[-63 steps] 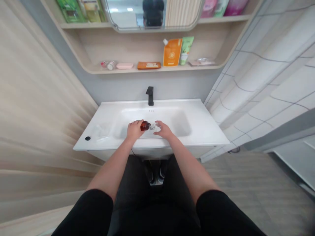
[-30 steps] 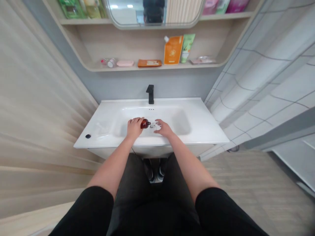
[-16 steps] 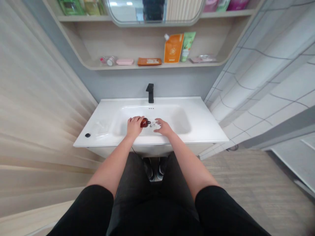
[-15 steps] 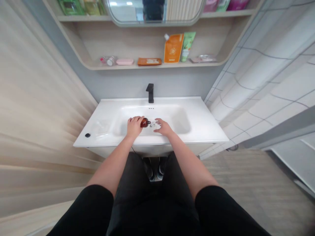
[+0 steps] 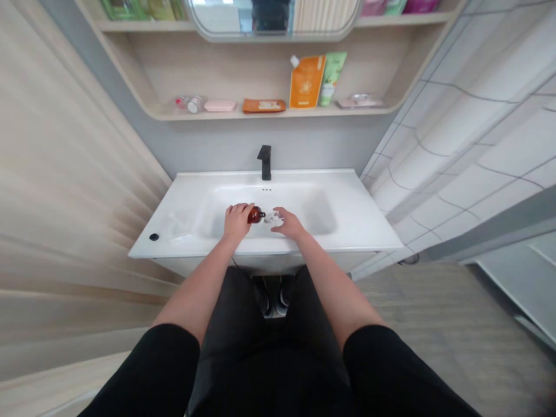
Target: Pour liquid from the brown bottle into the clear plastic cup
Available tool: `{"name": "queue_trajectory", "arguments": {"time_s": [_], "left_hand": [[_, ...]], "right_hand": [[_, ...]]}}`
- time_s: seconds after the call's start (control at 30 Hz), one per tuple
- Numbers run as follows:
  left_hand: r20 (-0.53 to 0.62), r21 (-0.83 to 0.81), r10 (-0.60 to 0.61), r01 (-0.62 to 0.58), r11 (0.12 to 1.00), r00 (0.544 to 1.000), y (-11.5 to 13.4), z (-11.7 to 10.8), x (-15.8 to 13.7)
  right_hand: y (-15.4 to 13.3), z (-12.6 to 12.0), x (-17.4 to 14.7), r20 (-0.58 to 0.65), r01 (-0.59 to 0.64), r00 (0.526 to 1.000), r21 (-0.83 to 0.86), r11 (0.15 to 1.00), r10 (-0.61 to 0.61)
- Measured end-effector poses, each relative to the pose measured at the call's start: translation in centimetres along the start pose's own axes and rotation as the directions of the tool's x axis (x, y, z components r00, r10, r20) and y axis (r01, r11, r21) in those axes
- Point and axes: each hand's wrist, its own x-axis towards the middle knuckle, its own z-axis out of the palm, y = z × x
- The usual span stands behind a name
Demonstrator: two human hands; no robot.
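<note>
Amber bottle [image 5: 256, 215] within curled left-hand fingers [image 5: 240, 208].

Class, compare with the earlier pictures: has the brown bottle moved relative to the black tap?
No. The brown bottle stays in the left hand, just below the black tap; only the camera shifted.

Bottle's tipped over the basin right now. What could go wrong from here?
1. The left hand holds the brown bottle on its side over the sink, so its contents may miss the right hand and be wasted.
2. A small black cap lies near the counter's left edge; a nudge might knock it off.
</note>
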Motion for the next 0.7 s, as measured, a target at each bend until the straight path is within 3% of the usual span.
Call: {"name": "queue_trajectory", "arguments": {"time_s": [0.47, 0.7], "left_hand": [[-0.007, -0.033, 0.001, -0.001, 0.999, 1.000, -0.20, 0.45, 0.15], [0.014, -0.010, -0.066, 0.067, 0.998, 0.998, 0.18, 0.31, -0.10]], "right_hand": [[-0.23, -0.05, 0.03, 0.004, 0.002, 1.000, -0.001, 1.000, -0.002], [-0.65, -0.19, -0.08, 0.008, -0.015, 1.000, -0.006, 1.000, 0.015]]}}
